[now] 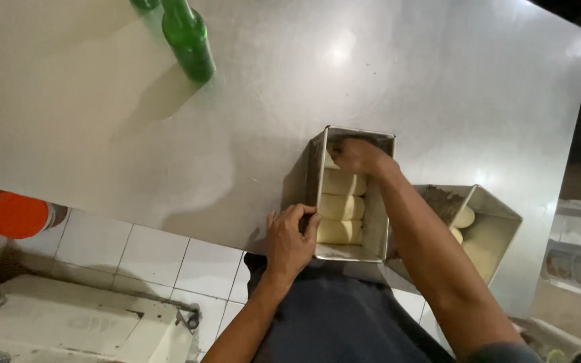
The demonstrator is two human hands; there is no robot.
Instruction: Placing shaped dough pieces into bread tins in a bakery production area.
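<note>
Dough rolls (341,205) lie in a row inside the loaf tin (375,232) at the steel table's (270,87) near edge. The right hand (358,156) presses closed on the farthest piece — the left hand (289,238) clamps the tin's left wall. The tin looks nearly full — another tin (489,232) beside it holds fewer pieces. Two green bottles (188,40) stand well apart.

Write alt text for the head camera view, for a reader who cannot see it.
Seen from above, a person's right hand reaches into the far end of a metal loaf tin holding dough rolls, while the left hand grips its near corner. A second tin stands beside it on a steel table; a green bottle stands farther off.
</note>
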